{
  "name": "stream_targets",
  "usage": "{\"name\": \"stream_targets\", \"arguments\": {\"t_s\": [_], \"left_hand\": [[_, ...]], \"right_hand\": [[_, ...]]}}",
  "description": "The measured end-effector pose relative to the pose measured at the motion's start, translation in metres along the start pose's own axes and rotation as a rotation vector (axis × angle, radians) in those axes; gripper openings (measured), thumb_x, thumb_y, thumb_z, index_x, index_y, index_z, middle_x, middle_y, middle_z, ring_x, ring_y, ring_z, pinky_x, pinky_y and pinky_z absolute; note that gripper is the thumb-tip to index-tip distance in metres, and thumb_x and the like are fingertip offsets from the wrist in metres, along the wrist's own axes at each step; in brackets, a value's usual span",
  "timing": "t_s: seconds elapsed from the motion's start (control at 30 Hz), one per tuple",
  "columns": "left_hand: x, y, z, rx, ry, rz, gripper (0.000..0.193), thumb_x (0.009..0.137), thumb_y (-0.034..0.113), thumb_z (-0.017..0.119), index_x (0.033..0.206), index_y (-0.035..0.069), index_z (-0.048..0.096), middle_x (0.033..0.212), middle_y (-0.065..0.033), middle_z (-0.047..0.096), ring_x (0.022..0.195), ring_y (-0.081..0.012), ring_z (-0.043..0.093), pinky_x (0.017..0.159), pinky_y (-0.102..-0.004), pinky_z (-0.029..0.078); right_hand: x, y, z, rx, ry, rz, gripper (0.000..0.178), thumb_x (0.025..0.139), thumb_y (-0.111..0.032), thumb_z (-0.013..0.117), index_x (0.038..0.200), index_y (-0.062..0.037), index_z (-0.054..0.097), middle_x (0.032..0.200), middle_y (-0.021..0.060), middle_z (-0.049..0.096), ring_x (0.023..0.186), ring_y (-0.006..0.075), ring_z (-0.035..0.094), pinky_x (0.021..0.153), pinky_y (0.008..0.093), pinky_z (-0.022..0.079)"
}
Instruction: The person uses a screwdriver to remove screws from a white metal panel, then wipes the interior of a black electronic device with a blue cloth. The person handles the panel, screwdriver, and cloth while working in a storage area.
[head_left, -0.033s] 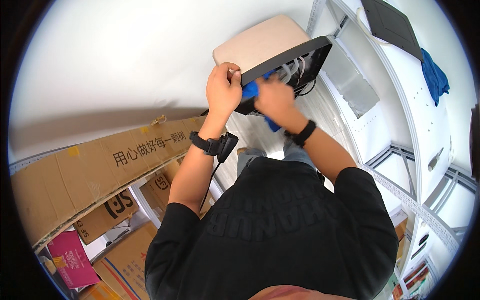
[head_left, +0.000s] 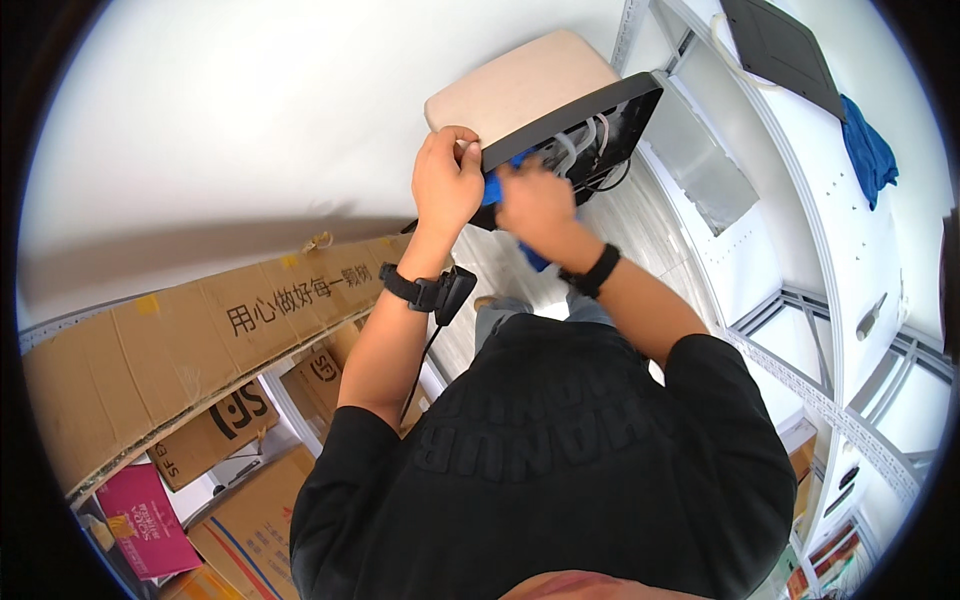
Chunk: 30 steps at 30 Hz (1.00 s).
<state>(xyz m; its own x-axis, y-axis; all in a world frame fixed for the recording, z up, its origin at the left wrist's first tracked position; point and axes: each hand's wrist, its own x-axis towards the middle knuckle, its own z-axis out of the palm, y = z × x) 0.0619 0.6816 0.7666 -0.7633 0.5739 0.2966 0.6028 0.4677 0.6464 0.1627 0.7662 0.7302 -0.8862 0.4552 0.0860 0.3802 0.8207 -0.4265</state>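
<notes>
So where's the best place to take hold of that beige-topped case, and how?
Probably by the dark rim of the case, from the person's side, one hand toward each end. The rim makes a long, fairly straight edge facing that way; the left hand is at its left end. The open inside, with pale hoses, looks a poorer hold.

Pale grey floor (head_left: 640,255) lies below you, with white shelves (head_left: 845,250) to its right, a cardboard-topped rack (head_left: 180,340) to its left and, beyond it, a bright white wall (head_left: 250,120) bearing a soft shadow (head_left: 220,238).
</notes>
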Motion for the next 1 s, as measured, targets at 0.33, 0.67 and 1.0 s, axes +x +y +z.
{"name": "stream_targets", "arguments": {"t_s": [0.33, 0.67, 1.0], "left_hand": [[-0.004, 0.006, -0.003, -0.013, 0.018, -0.051, 0.005, 0.088, 0.01, 0.062, 0.092, 0.008, 0.064, 0.077, -0.0076, 0.055, 0.073, -0.0257, 0.055, 0.068, -0.0387, 0.045], [0.0, -0.002, 0.001, -0.021, 0.002, -0.068, 0.005, 0.088, 0.009, 0.063, 0.092, 0.008, 0.066, 0.073, -0.0057, 0.054, 0.069, -0.0211, 0.053, 0.066, -0.0349, 0.045], [0.001, -0.008, -0.002, -0.116, -0.014, -0.142, 0.005, 0.086, 0.009, 0.065, 0.091, 0.008, 0.067, 0.074, -0.0075, 0.054, 0.067, -0.0226, 0.054, 0.065, -0.0351, 0.045]], "right_hand": [[0.009, 0.051, -0.037, -0.066, 0.037, 0.08, 0.044, 0.069, -0.016, 0.065, 0.112, -0.0134, 0.064, 0.091, 0.0224, 0.062, 0.075, 0.0369, 0.068, 0.063, 0.0456, 0.056], [0.012, 0.028, -0.017, 0.019, 0.025, 0.055, 0.042, 0.065, -0.017, 0.065, 0.105, -0.008, 0.066, 0.093, 0.0251, 0.063, 0.076, 0.039, 0.067, 0.067, 0.0478, 0.057], [0.013, 0.036, -0.038, -0.026, -0.056, 0.046, 0.045, 0.068, -0.017, 0.066, 0.113, -0.014, 0.065, 0.095, 0.0221, 0.065, 0.081, 0.0358, 0.069, 0.068, 0.0464, 0.057]]}}
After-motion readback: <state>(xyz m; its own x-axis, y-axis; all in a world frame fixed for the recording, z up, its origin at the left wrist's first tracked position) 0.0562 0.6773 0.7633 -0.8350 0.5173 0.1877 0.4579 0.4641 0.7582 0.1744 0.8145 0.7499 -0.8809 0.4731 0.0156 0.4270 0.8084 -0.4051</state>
